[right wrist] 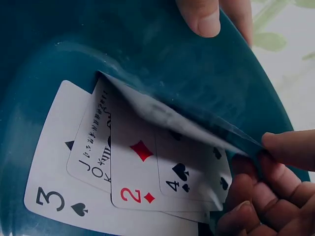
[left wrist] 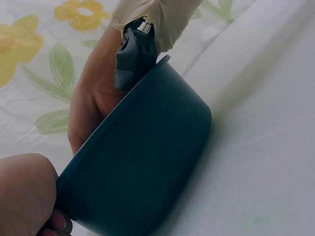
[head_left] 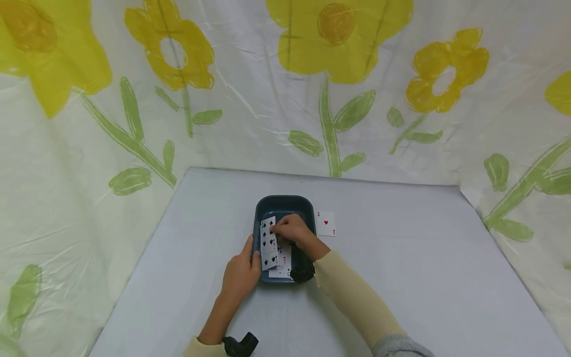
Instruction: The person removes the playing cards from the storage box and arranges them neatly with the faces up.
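Observation:
A dark teal plastic tray [head_left: 285, 200] stands on the table, and my left hand [head_left: 241, 270] grips its left side with the thumb over the rim. Inside the tray, my right hand [head_left: 292, 229] pinches the edge of a white playing card [head_left: 266, 248] with black spades. The right wrist view shows this card [right wrist: 172, 115] lifted and bent above the others. Beneath it, overlapping face up on the tray bottom, lie a three of spades [right wrist: 49, 172], a two of diamonds [right wrist: 135, 177] and a four of spades [right wrist: 184, 184]. A card with J and K letters is partly covered.
An ace of hearts [head_left: 326, 223] lies face up on the white table [head_left: 401, 258], just right of the tray. Behind the table hangs a white sheet [head_left: 250, 124] painted with yellow flowers. A black wrist device [head_left: 302, 272] overlaps the tray's lower right corner.

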Available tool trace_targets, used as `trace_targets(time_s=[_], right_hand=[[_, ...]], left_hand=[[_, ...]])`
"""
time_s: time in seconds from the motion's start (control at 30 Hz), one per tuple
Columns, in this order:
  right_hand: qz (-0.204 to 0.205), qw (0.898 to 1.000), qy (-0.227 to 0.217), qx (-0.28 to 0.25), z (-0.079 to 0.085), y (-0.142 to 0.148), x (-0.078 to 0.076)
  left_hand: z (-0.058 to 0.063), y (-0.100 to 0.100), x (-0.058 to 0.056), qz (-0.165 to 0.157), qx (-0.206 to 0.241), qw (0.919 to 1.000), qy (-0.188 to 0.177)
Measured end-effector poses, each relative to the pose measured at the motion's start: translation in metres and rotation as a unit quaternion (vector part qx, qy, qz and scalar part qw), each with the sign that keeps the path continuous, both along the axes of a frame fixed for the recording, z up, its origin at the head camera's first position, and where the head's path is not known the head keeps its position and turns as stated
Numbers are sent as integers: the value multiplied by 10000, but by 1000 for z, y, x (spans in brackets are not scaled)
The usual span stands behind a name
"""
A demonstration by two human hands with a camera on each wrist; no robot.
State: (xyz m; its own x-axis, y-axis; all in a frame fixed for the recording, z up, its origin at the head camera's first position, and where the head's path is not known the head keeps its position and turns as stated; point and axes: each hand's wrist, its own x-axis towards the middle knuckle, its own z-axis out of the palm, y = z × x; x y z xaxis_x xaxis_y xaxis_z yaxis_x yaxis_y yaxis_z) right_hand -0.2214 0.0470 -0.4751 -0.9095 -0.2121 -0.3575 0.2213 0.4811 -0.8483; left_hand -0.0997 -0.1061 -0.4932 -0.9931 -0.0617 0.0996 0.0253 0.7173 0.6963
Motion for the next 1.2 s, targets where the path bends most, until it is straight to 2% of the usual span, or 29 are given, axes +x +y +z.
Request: trace_targets(time_s=[0.17,0.37,0.63,0.8,1.2], right_hand=[[19,10000,17,68,0,4,-1],[170,9993,177,267,7,9,4],[168,9956,745,551,10,17,7],[-15,9963,781,369,13,20,8],[-222,9968,447,-629,21,35,16]], left_hand=[[-1,1,-1,31,-45,10000,-37],[-1,1,0,35,-188,9998,58],[1,2,0,35,-302,9994,144],[2,3,-1,68,-316,9995,48],[4,3,0,82,-278,9996,-31]])
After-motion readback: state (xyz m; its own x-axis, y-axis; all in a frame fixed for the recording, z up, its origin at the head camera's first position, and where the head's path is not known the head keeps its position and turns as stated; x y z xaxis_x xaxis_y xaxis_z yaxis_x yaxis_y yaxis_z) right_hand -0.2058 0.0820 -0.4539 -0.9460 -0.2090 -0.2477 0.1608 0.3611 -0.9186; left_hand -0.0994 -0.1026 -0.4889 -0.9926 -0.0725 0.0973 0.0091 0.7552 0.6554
